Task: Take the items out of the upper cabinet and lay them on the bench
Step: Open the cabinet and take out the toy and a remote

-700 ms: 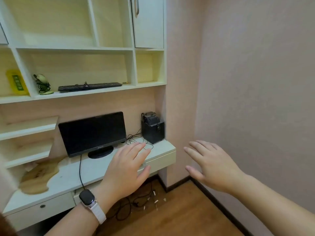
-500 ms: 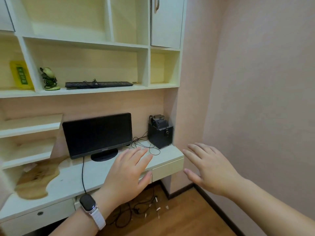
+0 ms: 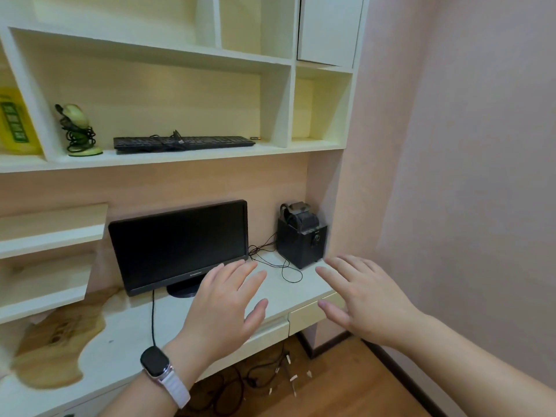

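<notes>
A black keyboard (image 3: 183,143) with its cable bundled on top lies in the wide upper cabinet shelf (image 3: 168,156). Left of it stands a pale green desk lamp (image 3: 78,130) wrapped in dark cord. A yellow box (image 3: 15,124) sits in the compartment at the far left. My left hand (image 3: 225,308), with a watch on its wrist, hovers palm down over the white bench (image 3: 126,332), fingers spread and empty. My right hand (image 3: 364,296) hovers beside it over the bench's right end, also open and empty. Both hands are well below the shelf.
A black monitor (image 3: 180,245) stands on the bench, a black speaker (image 3: 301,239) with thin wires to its right. A closed cabinet door (image 3: 328,28) is at the top right. The pink wall (image 3: 466,176) closes the right side. Cables lie on the wooden floor (image 3: 331,386).
The view has shifted closer and to the right of the shelves. Both hands stay open and have risen slightly over the bench.
</notes>
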Available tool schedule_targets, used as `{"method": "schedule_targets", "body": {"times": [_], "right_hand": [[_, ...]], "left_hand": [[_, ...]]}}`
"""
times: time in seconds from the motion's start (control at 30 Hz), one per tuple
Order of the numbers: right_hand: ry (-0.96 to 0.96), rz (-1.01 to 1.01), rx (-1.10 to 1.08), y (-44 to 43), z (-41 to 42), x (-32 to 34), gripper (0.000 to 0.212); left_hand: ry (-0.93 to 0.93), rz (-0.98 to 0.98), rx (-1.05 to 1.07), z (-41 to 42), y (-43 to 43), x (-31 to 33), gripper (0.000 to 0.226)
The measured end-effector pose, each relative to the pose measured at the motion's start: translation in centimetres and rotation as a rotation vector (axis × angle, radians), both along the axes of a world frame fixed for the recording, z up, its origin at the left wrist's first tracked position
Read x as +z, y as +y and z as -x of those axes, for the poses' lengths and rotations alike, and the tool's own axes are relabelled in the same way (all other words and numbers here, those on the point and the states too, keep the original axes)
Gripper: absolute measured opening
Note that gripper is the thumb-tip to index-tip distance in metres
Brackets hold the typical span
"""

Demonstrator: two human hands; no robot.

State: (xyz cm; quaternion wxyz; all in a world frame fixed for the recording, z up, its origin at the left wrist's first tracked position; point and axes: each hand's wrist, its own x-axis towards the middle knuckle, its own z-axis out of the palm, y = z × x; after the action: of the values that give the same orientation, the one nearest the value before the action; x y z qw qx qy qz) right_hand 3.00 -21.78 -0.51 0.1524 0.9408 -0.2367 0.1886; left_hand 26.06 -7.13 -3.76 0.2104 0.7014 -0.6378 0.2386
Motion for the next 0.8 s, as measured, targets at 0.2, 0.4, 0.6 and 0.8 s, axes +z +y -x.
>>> {"method": "schedule_targets", "body": {"times": [0.2,0.4,0.6,0.8], "right_hand": [[-0.03,-0.007,0.03,-5.2,-2.6,-0.7,0.055],[-0.092,0.036,0.088,-12.5,-4.6,-1.6,0.053],[-0.145,0.07,0.155,-22.7,-5.0,0.2,0.054],[-0.199,0.126,0.199,-32.2,-4.6,3.1,0.051]], "left_hand": [[-0.022,-0.048,0.027,-2.3,-3.8,-0.5,0.045],[-0.07,-0.07,0.089,-3.9,-9.9,0.2,0.044],[-0.096,-0.01,0.103,-3.7,-19.1,2.2,0.042],[-0.167,0.042,0.122,-2.6,-28.3,4.7,0.042]]}}
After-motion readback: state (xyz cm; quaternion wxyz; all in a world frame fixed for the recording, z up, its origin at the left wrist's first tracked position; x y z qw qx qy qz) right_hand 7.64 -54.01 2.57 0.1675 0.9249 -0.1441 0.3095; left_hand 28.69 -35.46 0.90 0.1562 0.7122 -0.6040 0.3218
